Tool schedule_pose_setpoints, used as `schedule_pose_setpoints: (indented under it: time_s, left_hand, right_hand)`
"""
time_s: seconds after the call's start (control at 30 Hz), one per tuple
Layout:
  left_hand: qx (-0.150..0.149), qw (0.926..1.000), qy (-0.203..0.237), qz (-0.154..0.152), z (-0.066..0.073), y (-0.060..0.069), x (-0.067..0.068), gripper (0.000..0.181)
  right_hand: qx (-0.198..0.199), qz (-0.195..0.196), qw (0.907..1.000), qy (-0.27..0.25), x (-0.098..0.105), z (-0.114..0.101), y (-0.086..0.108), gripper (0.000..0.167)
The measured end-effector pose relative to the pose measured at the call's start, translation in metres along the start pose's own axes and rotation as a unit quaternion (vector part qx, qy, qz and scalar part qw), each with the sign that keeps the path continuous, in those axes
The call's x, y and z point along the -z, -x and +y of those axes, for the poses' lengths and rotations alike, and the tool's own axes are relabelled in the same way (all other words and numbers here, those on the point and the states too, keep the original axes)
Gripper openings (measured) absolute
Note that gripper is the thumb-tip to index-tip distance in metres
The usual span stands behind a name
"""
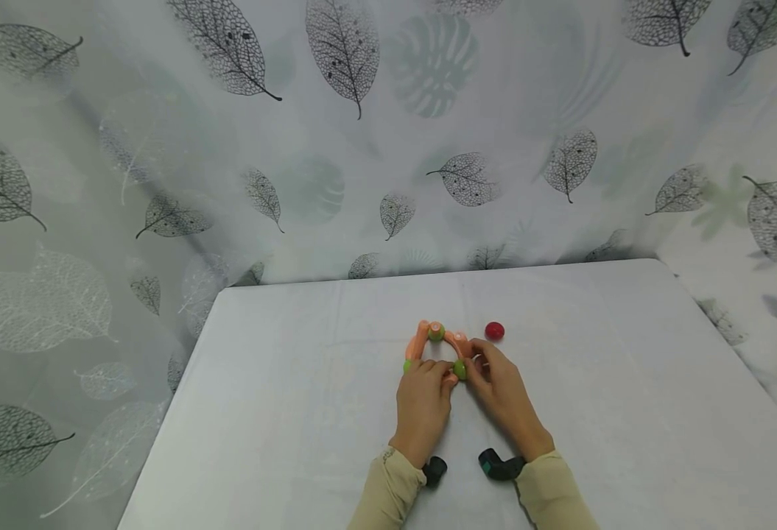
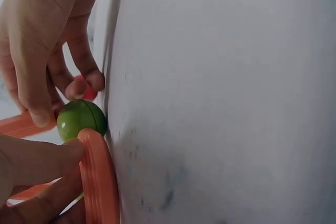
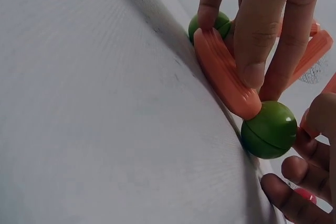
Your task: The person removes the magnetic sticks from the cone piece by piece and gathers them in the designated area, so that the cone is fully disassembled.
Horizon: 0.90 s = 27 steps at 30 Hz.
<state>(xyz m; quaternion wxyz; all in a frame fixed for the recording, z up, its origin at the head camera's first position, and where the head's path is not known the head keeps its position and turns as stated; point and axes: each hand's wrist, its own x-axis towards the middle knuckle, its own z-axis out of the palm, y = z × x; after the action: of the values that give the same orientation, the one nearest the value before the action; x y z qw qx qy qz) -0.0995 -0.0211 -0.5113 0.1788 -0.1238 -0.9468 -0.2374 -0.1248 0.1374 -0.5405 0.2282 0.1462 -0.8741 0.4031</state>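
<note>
Orange curved plastic pieces and green balls form a ring on the table. My left hand pinches the near orange curved piece, thumb on one face and fingers on the other. One end of that piece meets a green ball, and another green ball sits at its far end. On the ring's right side, my right hand holds another orange curved piece beside the nearer green ball. Fingers partly hide both joints.
A red ball lies behind my right hand. The table has a white cover, with a leaf-patterned curtain behind it. Dark wrist-worn devices sit at both cuffs.
</note>
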Motion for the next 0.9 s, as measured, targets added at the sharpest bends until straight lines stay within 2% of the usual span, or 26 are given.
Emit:
schedule_pose_setpoints:
  time_s: [0.23,0.47,0.57,0.8,0.9]
  left_hand:
    - [0.008,0.9999,0.008,-0.012,-0.007,-0.001,0.005,0.017]
    - [0.04,0.9977,-0.009,-0.053,-0.01,-0.003,0.013,0.013]
    - [0.048,0.9969,-0.013,-0.061,-0.011,-0.003,0.015,0.016]
    - [0.037,0.9971,-0.037,-0.055,-0.015,-0.001,0.012,0.034]
    - [0.029,0.9973,-0.045,-0.051,-0.016,0.0,0.012,0.034]
  right_hand:
    - [-0.036,0.032,0.9987,0.016,0.012,0.007,0.001,0.027]
    - [-0.08,0.021,0.994,0.071,0.022,0.019,0.002,0.024]
    - [-0.098,0.012,0.9913,0.087,0.023,0.021,0.003,0.025]
    - [-0.107,0.011,0.9877,0.113,0.024,0.024,0.004,0.025]
    - [-0.107,0.013,0.9862,0.126,0.024,0.024,0.004,0.025]
